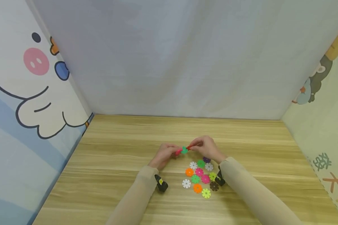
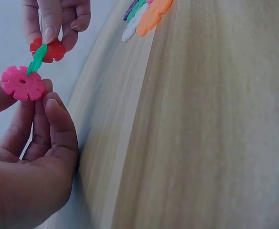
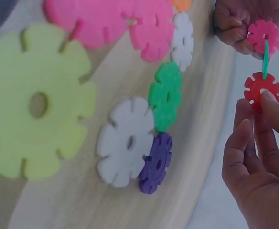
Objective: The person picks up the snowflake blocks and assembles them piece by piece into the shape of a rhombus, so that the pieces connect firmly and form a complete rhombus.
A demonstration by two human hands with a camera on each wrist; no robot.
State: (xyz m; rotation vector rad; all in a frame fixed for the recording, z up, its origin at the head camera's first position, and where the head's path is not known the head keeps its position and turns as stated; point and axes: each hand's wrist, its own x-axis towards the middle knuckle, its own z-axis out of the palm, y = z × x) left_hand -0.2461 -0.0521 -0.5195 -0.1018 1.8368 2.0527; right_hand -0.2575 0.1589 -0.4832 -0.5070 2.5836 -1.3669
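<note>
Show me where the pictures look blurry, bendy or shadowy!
Left wrist view: the table edge bends in a curve; right wrist view: the big, close yellow disc looks soft; head view: faint shadow beside the right sleeve, held green disc tiny.

there's a pink disc (image 2: 29,85), green disc (image 2: 37,60), red disc (image 2: 55,51).

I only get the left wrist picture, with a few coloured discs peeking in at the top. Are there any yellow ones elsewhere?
Observer: Yes, the head view shows a yellow-green disc at the near edge of the loose discs.
Operator: Oh! Any brown?
Observer: One dark brown disc, beside the black device on the right wrist.
Operator: And where's that raised green disc, compared with the loose ones?
Observer: Beyond them, on their far side.
</note>
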